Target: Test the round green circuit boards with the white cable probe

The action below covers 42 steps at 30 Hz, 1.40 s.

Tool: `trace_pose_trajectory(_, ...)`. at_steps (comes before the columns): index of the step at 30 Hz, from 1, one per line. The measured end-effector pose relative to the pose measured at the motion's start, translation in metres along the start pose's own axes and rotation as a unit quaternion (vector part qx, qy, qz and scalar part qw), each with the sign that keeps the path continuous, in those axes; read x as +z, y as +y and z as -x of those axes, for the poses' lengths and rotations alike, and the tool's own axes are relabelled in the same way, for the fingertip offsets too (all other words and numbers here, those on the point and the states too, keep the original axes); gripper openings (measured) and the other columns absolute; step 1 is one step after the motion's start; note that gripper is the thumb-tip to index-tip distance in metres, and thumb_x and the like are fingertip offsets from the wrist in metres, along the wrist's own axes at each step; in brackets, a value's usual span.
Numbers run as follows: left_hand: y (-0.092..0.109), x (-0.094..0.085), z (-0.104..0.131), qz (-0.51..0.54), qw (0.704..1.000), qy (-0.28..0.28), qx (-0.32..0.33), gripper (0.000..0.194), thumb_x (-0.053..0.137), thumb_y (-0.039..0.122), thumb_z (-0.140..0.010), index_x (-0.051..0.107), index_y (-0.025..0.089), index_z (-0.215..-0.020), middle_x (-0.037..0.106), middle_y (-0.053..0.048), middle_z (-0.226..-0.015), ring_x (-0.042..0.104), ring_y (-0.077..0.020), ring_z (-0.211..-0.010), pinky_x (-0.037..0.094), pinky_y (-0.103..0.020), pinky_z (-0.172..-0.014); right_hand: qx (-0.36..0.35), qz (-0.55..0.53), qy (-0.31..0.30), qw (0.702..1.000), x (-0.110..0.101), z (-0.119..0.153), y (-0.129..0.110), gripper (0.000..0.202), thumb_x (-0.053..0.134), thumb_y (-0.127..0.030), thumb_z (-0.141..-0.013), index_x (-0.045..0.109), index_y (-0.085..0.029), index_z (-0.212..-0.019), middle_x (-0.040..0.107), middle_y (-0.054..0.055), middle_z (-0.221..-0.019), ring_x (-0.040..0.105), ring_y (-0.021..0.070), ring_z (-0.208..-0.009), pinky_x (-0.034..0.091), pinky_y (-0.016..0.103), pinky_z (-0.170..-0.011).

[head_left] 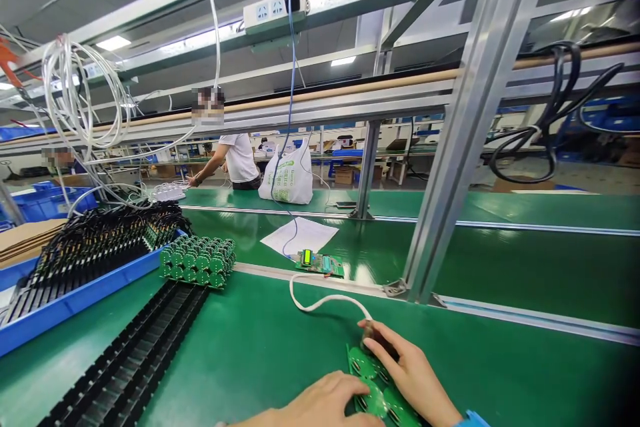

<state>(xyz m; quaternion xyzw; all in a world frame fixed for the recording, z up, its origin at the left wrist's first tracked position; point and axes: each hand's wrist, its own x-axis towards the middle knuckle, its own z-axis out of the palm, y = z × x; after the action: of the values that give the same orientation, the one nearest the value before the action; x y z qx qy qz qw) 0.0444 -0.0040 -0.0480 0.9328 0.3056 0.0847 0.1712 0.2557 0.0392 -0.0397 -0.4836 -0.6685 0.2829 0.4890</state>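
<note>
My right hand point(407, 370) pinches a brownish connector point(369, 332) on the end of a white cable point(325, 301), at the top edge of a green circuit board panel point(373, 397). Round sections make up this panel, which lies on the green table at the lower right. My left hand point(320, 403) rests on the panel's left side with its fingers spread. The white cable curves back to a small circuit board with a lit yellow-green display point(307, 257).
Stacked round green boards point(197, 261) stand by a black slotted rack point(135, 353). A blue tray point(100, 287) holds many black parts at left. A metal post point(450, 140) rises behind my right hand. Beyond are white paper point(300, 236), a plastic bag point(287, 177) and a person point(240, 159).
</note>
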Motion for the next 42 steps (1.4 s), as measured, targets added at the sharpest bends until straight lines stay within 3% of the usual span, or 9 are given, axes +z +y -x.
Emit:
trace_pose_trajectory(7, -0.004, 0.008, -0.002, 0.031, 0.999, 0.023, -0.012, 0.041, 0.048, 0.050, -0.099, 0.051, 0.033, -0.136, 0.053, -0.006, -0.134, 0.049, -0.0270, -0.127, 0.041, -0.040, -0.107, -0.019, 0.027, 0.000, 0.999, -0.002, 0.000, 0.000, 0.034, 0.063, -0.046, -0.081, 0.075, -0.024, -0.104, 0.077, 0.007, -0.097, 0.072, 0.0291, -0.088, 0.060, 0.033, -0.073)
trace_pose_trajectory(9, -0.006, 0.007, 0.000, 0.013, 0.999, 0.036, 0.015, 0.038, 0.042, 0.048, -0.102, 0.054, 0.028, -0.132, 0.051, -0.007, -0.137, 0.047, -0.0261, -0.129, 0.037, -0.040, -0.110, -0.022, 0.035, -0.001, 0.999, -0.003, 0.000, 0.001, 0.034, 0.062, -0.046, -0.082, 0.075, -0.023, -0.104, 0.077, 0.007, -0.099, 0.072, 0.0283, -0.089, 0.060, 0.032, -0.076)
trace_pose_trajectory(13, -0.007, 0.000, 0.005, -0.039, 0.994, 0.045, 0.096, 0.039, 0.038, 0.041, -0.105, 0.046, 0.022, -0.138, 0.044, -0.012, -0.144, 0.039, -0.0262, -0.136, 0.027, -0.041, -0.115, -0.018, 0.048, -0.003, 0.999, -0.004, -0.001, 0.003, 0.036, 0.059, -0.046, -0.083, 0.073, -0.021, -0.107, 0.076, 0.007, -0.102, 0.072, 0.0270, -0.091, 0.059, 0.032, -0.079)
trace_pose_trajectory(19, -0.001, -0.013, 0.014, -0.023, 0.994, 0.040, 0.100, 0.052, 0.046, 0.048, -0.100, 0.035, 0.023, -0.145, 0.036, -0.013, -0.150, 0.032, -0.0282, -0.141, 0.024, -0.044, -0.117, -0.024, 0.055, 0.002, 0.998, -0.003, -0.002, 0.000, 0.034, 0.056, -0.043, -0.086, 0.071, -0.020, -0.106, 0.075, 0.008, -0.099, 0.071, 0.0262, -0.088, 0.057, 0.034, -0.080)
trace_pose_trajectory(21, 0.001, -0.015, 0.016, -0.019, 0.994, 0.051, 0.092, 0.064, 0.055, 0.056, -0.093, 0.037, 0.022, -0.144, 0.035, -0.016, -0.149, 0.031, -0.0311, -0.140, 0.026, -0.045, -0.116, -0.024, 0.054, 0.005, 0.998, -0.003, -0.002, -0.002, 0.034, 0.055, -0.043, -0.086, 0.071, -0.019, -0.105, 0.075, 0.009, -0.098, 0.070, 0.0259, -0.086, 0.057, 0.034, -0.079)
trace_pose_trajectory(25, 0.002, -0.015, 0.015, -0.018, 0.995, 0.058, 0.080, 0.081, 0.063, 0.070, -0.079, 0.044, 0.019, -0.139, 0.043, -0.019, -0.137, 0.044, -0.0347, -0.128, 0.039, -0.045, -0.108, -0.023, 0.049, 0.006, 0.999, -0.002, -0.002, -0.005, 0.033, 0.054, -0.042, -0.087, 0.070, -0.019, -0.105, 0.074, 0.008, -0.093, 0.069, 0.0253, -0.083, 0.056, 0.034, -0.076)
trace_pose_trajectory(34, 0.015, -0.030, 0.014, 0.002, 0.994, 0.061, 0.086, 0.090, 0.061, 0.076, -0.075, 0.045, 0.012, -0.136, 0.049, -0.023, -0.129, 0.051, -0.0384, -0.120, 0.043, -0.052, -0.103, -0.014, 0.034, 0.006, 0.999, -0.001, -0.001, -0.008, 0.032, 0.053, -0.039, -0.088, 0.069, -0.018, -0.106, 0.072, 0.007, -0.088, 0.067, 0.0236, -0.078, 0.054, 0.033, -0.073)
trace_pose_trajectory(38, 0.016, -0.034, 0.016, 0.012, 0.997, 0.034, 0.073, 0.091, 0.062, 0.077, -0.074, 0.046, 0.013, -0.136, 0.046, -0.025, -0.135, 0.043, -0.0425, -0.130, 0.041, -0.055, -0.105, -0.015, 0.032, 0.005, 0.999, -0.001, 0.000, -0.008, 0.032, 0.052, -0.038, -0.088, 0.068, -0.018, -0.107, 0.072, 0.007, -0.090, 0.066, 0.0234, -0.079, 0.053, 0.034, -0.075)
trace_pose_trajectory(42, 0.014, -0.033, 0.018, 0.027, 0.998, 0.013, 0.055, 0.088, 0.060, 0.075, -0.077, 0.042, 0.017, -0.141, 0.031, -0.026, -0.150, 0.027, -0.0426, -0.140, 0.035, -0.057, -0.109, -0.009, 0.027, 0.003, 1.000, -0.001, 0.000, -0.007, 0.032, 0.051, -0.037, -0.089, 0.067, -0.018, -0.109, 0.072, 0.008, -0.092, 0.066, 0.0236, -0.081, 0.052, 0.034, -0.076)
